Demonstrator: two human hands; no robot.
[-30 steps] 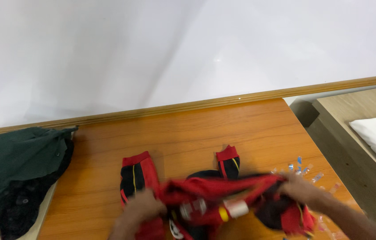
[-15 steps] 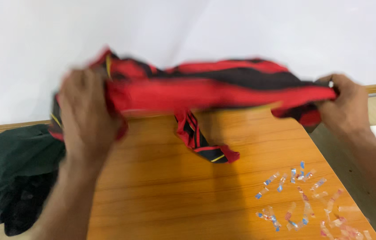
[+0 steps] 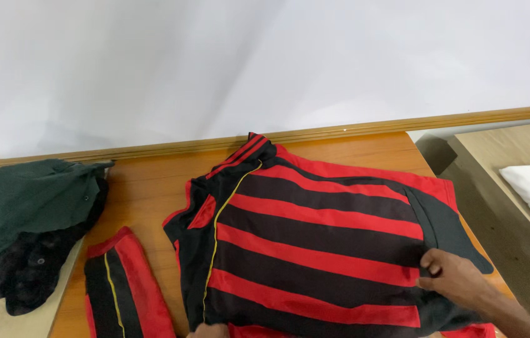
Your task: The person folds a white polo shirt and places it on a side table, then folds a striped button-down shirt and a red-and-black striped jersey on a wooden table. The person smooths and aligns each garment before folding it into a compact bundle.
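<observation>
A red and black striped shirt point(image 3: 315, 231) lies spread flat on the wooden table point(image 3: 146, 181), one sleeve stretched out to the left. The right hand point(image 3: 459, 281) pinches its right edge with curled fingers; the left hand point(image 3: 208, 330) barely shows at the bottom edge, its fingers unreadable. A dark green garment point(image 3: 21, 206) is heaped at the table's left end, below a plain white wall point(image 3: 265, 62).

wooden table point(image 3: 146, 188), striped jersey point(image 3: 315, 244), dark clothes point(image 3: 27, 219)

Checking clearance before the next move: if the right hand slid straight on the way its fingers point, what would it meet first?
The right hand points left across the striped jersey, so it would likely meet only jersey cloth, then its yellow-piped seam.
</observation>
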